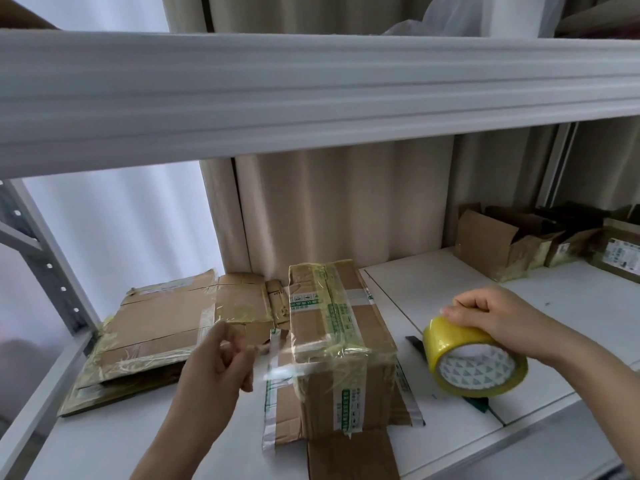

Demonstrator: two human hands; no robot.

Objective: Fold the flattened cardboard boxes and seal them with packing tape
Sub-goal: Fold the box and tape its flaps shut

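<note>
A folded cardboard box (341, 344) with old green-printed tape stands on the white shelf (450, 299), its near flaps spread open at the bottom. My left hand (216, 367) is just left of the box and pinches a strip of clear tape that runs across to the box's near top edge. My right hand (498, 317) grips a yellow roll of packing tape (474, 362) from above, right of the box. A stack of flattened cardboard boxes (162, 327) lies to the left.
Several open cardboard boxes (502, 244) stand at the back right of the shelf. A dark tool (415, 344) lies partly behind the tape roll. Another shelf board (311, 91) hangs overhead. A metal upright (45, 265) borders the left side.
</note>
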